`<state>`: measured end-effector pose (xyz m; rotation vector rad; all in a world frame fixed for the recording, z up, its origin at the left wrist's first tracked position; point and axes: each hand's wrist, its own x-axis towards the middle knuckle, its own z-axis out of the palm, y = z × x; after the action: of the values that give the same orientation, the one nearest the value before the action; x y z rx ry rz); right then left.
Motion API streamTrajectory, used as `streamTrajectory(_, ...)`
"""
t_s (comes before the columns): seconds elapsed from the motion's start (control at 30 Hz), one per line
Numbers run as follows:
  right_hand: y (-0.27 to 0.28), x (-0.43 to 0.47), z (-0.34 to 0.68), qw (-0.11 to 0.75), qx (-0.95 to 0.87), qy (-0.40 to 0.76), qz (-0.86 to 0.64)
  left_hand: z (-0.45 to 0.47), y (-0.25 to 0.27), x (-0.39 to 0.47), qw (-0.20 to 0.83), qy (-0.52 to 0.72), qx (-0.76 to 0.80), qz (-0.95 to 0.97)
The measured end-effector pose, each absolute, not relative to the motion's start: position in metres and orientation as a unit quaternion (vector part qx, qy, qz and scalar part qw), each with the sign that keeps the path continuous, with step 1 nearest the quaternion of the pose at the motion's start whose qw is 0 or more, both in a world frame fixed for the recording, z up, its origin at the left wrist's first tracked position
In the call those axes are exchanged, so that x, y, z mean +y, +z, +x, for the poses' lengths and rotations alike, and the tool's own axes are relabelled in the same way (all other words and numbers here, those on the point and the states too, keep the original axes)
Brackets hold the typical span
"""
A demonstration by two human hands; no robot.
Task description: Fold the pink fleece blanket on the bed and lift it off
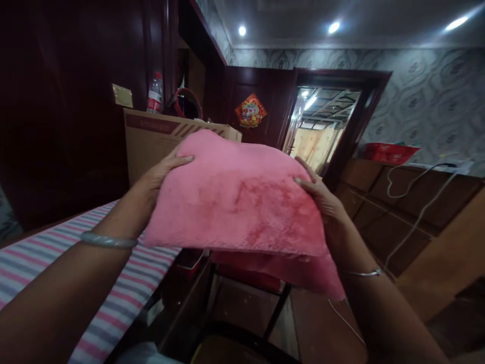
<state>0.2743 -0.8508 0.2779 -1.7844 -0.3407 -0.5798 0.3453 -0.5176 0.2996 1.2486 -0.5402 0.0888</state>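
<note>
A pink plush cloth (242, 202), folded over with a second layer hanging below its front edge, is held up in the air between both hands. My left hand (161, 174) grips its left side, thumb lying on top and fingers hidden behind. On the right side my right hand (318, 194) clasps the cloth, with the thumb on the near face and other fingers behind the edge. Darker, ruffled patches mark the middle and right of the pile. A bangle (108, 240) circles the left wrist and a thin bracelet (364, 273) the right.
At the left lies a striped sheet (146, 268). Behind the cloth stands a cardboard box (146, 136) with a plastic bottle (155, 93) on it. A chair (278, 311) is below. On the right, brown cabinets (397, 202) carry a red container (392, 152) and white cables. An open doorway (322, 126) is ahead.
</note>
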Motion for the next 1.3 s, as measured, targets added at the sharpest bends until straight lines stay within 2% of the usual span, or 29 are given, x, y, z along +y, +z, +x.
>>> streamTrajectory(0.2,0.297,-0.928,0.271,0.602,-0.032,-0.262,-0.754,0.412,0.307,-0.607,0.765,-0.032,-0.335,0.548)
streamTrajectory(0.4,0.259,-0.967,0.276,0.633,0.115,-0.201,-0.739,0.452,0.254,-0.659,0.736,-0.146,-0.285,0.596)
streamTrajectory(0.57,0.230,-0.979,0.284,0.637,0.118,-0.184,-0.739,0.463,0.216,-0.665,0.741,-0.122,-0.266,0.604)
streamTrajectory(0.77,0.229,-0.989,0.293,0.615,0.100,-0.236,-0.746,0.470,0.226,-0.669,0.758,-0.113,-0.261,0.587)
streamTrajectory(0.97,0.233,-0.989,0.289,0.568,0.086,-0.267,-0.774,0.464,0.223,-0.666,0.765,-0.084,-0.250,0.587)
streamTrajectory(1.13,0.226,-0.983,0.287,0.507,0.095,-0.239,-0.823,0.453,0.219,-0.657,0.762,-0.164,-0.224,0.585)
streamTrajectory(1.23,0.230,-0.988,0.287,0.426,0.125,-0.275,-0.852,0.450,0.222,-0.654,0.762,-0.162,-0.240,0.579)
streamTrajectory(1.3,0.237,-0.989,0.285,0.338,0.136,-0.288,-0.886,0.450,0.224,-0.652,0.752,-0.152,-0.248,0.591)
